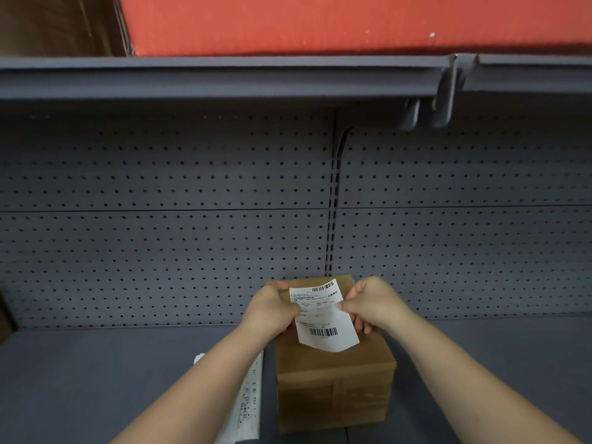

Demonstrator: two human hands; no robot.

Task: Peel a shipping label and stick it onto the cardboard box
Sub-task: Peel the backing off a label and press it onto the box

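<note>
A white shipping label (323, 317) with barcodes at top and bottom is held up above a brown cardboard box (336, 379) that stands on the grey shelf. My left hand (272, 307) pinches the label's left edge. On the right edge, my right hand (368, 304) grips it between thumb and fingers. The label's lower end curls free over the box top. Whether the backing is separated from the label cannot be told.
A strip of more white labels (246, 402) lies on the grey shelf (96, 379) left of the box. A grey pegboard wall (192, 203) rises behind. An upper shelf (224, 75) carries a red box (320, 20) overhead.
</note>
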